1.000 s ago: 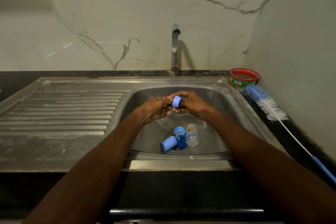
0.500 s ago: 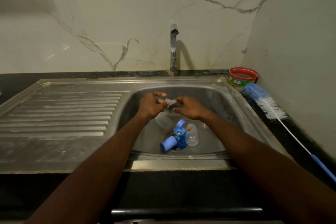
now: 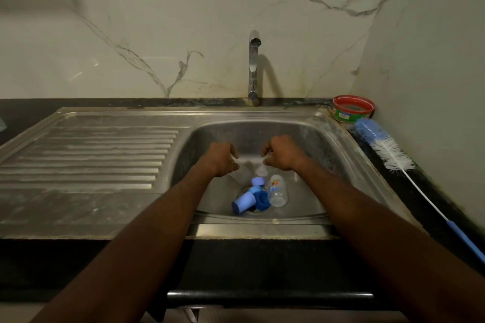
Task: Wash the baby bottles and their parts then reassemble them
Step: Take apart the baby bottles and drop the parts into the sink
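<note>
Holding both hands over the sink [image 3: 328, 134], left hand [image 3: 221, 158] and right hand [image 3: 282, 153] sit apart, fingers curled; any held part is too blurred to tell. Bottle [image 3: 277, 190] and blue cap [image 3: 244, 203] lie by the drain, likely staged for washing.

A second ago both my hands pinched a blue ring together at frame centre. Now they've pulled apart: left hand [image 3: 221, 158] and right hand [image 3: 282, 153] sit either side of a gap. The blue ring [image 3: 257, 180] lies lower centre in the sink [image 3: 325, 139]; a clear teat [image 3: 261, 171], blurred, is below my right fingers.
</note>
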Available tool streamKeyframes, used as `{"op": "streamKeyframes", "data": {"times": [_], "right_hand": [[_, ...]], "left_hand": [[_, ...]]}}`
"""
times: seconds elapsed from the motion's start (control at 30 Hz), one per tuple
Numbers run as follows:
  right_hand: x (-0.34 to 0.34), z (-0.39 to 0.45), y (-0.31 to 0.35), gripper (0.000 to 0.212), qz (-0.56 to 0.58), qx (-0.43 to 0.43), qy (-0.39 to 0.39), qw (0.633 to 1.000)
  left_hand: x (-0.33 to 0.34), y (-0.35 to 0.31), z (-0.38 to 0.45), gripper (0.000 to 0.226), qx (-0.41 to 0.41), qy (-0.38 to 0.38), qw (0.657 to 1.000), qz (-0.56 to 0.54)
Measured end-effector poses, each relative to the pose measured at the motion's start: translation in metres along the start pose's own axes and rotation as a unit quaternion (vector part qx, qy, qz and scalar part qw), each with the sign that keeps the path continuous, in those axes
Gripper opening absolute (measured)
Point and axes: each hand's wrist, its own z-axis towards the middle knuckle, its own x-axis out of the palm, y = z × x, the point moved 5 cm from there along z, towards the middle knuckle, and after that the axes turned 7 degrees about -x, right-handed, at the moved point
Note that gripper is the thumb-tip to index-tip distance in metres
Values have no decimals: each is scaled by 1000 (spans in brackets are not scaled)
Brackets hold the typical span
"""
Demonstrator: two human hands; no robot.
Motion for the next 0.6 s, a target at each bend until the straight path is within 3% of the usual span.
{"op": "streamKeyframes", "data": {"times": [0.2, 0.3, 0.43, 0.6], "right_hand": [[-4, -4, 9, 21, 7, 15, -33, 999], [-16, -5, 31, 26, 21, -47, -94, 994], [-20, 8, 97, 38, 5, -164, -133, 977], [-12, 33, 225, 54, -16, -237, -135, 962]], "left_hand": [[-11, 0, -17, 17, 15, -19, 999, 39], [-32, 3, -35, 23, 37, -65, 994, 74], [-85, 19, -62, 29, 69, -160, 979, 110], [-178, 94, -99, 28, 47, -247, 957, 144]]}}
